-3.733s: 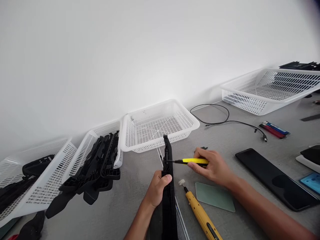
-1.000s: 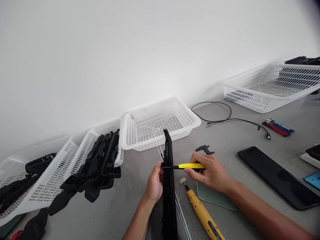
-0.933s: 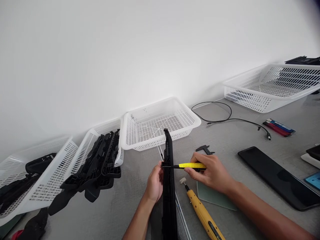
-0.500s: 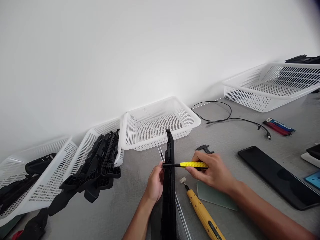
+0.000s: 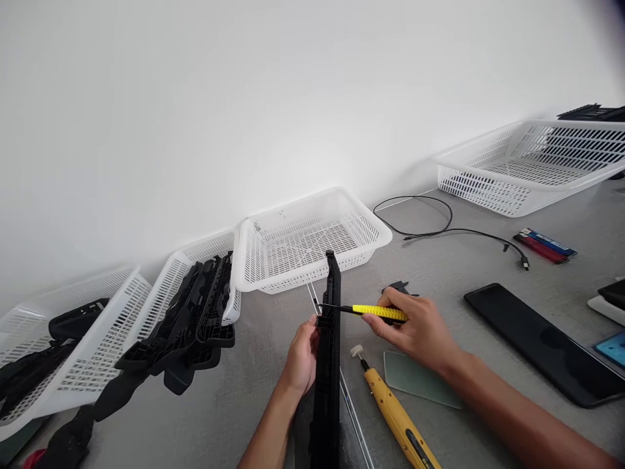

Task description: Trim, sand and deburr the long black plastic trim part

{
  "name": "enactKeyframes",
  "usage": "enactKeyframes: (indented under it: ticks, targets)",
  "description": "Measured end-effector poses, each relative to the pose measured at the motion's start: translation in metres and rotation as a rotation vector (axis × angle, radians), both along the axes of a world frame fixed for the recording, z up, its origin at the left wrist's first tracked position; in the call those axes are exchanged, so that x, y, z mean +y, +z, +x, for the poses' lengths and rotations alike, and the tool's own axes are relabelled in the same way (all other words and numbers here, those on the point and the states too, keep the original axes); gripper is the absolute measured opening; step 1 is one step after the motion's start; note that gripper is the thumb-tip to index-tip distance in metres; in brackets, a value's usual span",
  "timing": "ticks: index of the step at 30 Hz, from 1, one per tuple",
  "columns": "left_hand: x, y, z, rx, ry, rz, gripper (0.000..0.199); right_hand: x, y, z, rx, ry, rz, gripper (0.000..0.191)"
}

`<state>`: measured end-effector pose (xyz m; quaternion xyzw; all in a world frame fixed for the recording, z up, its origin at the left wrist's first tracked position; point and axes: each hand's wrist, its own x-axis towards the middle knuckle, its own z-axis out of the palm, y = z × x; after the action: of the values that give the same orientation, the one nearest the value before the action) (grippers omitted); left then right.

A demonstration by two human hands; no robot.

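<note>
1. White wall (image 5: 312, 98) is rising behind a grey table (image 5: 195, 423), where we are sitting or standing; we cannot tell which.
2. At far left, a basket (image 5: 105, 339) is holding black parts (image 5: 78, 319); beside it, a second basket (image 5: 159, 293) is holding a stack (image 5: 195, 312), its ends jutting over the near side.
3. Our left hand (image 5: 301, 358) is gripping the black strip (image 5: 326, 391) from its left side, the fingers partly hidden behind it.
4. That strip is standing lengthwise before us, its far tip overlapping the middle basket (image 5: 293, 274) in our view.
5. Our right hand (image 5: 420, 326) is pinching the yellow knife (image 5: 378, 312), whose blade (image 5: 335, 306) is crossing the strip just beyond the left hand. We are probably trimming or scraping an edge; whether the blade is biting, we cannot tell.
6. Judging from this pose, the next move is calling for a steady strip, a light, controlled stroke and left fingers clear of the tip.
7. Rightward, a rotary tool (image 5: 395, 413), glass plate (image 5: 420, 378), caliper (image 5: 400, 286), cable (image 5: 430, 233), phone (image 5: 537, 342) and another basket (image 5: 488, 194) are lying around us.
</note>
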<state>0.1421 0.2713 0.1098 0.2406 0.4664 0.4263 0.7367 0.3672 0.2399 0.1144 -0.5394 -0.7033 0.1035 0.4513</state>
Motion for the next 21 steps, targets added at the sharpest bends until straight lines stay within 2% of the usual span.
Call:
enactKeyframes:
  ticks: [5,9,13,18,21]
  targets:
    - [0.0010,-0.0038,-0.0031,0.008,-0.057,0.034,0.046,-0.0001,-0.0007,-0.0020,-0.022,0.113,-0.028,0.031]
    - [0.0016,-0.0054,-0.0035,-0.031,-0.088,0.014,0.042,-0.0008,-0.0036,-0.0055,-0.035,0.048,-0.012,0.032]
    - [0.0011,-0.0032,-0.0029,-0.021,-0.074,0.026,0.042,-0.0015,-0.0043,-0.0070,-0.040,0.065,-0.014,0.032]
    - [0.0003,-0.0004,-0.0015,-0.006,-0.046,0.028,0.043,-0.0015,-0.0010,-0.0063,0.001,-0.035,-0.033,0.033]
    - [0.0004,-0.0014,-0.0007,0.014,-0.026,0.035,0.043,-0.0021,0.0003,-0.0069,-0.005,0.032,-0.060,0.033]
